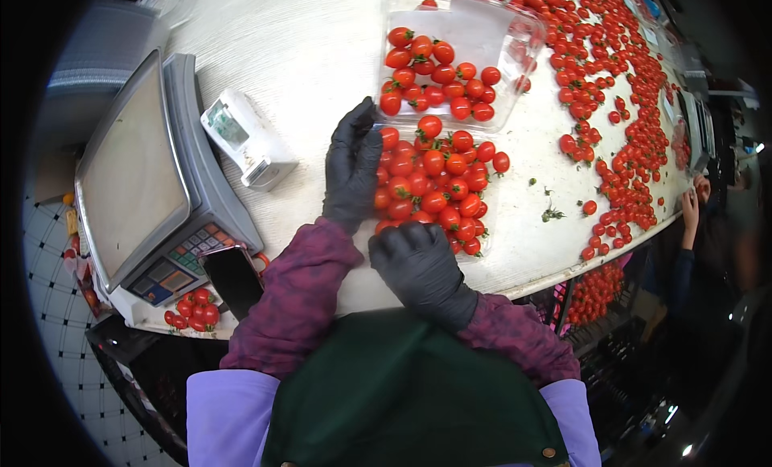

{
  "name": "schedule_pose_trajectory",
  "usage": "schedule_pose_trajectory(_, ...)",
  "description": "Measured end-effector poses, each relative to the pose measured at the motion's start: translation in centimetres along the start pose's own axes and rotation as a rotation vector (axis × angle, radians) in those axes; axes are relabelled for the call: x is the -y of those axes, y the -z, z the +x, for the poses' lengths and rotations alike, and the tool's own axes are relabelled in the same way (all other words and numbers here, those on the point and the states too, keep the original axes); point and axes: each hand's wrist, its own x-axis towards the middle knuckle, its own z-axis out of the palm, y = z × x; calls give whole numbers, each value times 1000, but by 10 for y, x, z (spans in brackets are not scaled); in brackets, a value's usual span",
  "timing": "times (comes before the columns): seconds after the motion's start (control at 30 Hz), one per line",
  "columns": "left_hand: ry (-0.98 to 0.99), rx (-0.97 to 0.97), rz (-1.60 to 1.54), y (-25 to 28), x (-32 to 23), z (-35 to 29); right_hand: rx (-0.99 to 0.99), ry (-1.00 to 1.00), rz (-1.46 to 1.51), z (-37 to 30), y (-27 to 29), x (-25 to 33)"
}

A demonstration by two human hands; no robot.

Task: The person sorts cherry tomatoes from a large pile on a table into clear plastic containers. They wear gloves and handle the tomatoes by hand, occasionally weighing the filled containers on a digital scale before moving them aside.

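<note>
In front of me a clear plastic container (489, 240) is heaped with red cherry tomatoes (434, 182), some with green stems. Beyond it lies another clear tray or lid half (503, 121), holding fewer tomatoes and a white sheet; whether the two are joined I cannot tell. My left hand (351, 165), in a black glove, rests along the left side of the heaped container, its fingers stretched toward the far tray. At the near edge, my black-gloved right hand (422, 270) has its fingers curled against the tomatoes; what they grip, if anything, is hidden.
A grey scale (137, 178) stands at the left, with a white handheld-size device (248, 137) beside it. A dark phone (232, 280) leans at its front near a few tomatoes (193, 310). Loose tomatoes (635, 153) spread along the right side. Another person's hand (690, 214) is at the far right.
</note>
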Motion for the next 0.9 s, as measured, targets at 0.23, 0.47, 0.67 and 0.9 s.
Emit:
schedule_pose_trajectory(0.23,-7,-1,19,-4,-1,0,-538,-205,608,-26,27,-38)
schedule_pose_trajectory(0.47,-1,3,-14,-6,-2,-1,-623,-466,816,-45,32,-66)
schedule_pose_trajectory(0.67,12,-9,-10,-5,-5,-1,-575,-254,365,13,40,-72)
schedule_pose_trajectory(0.9,83,-16,-68,-6,-11,0,-300,-55,124,40,29,-43)
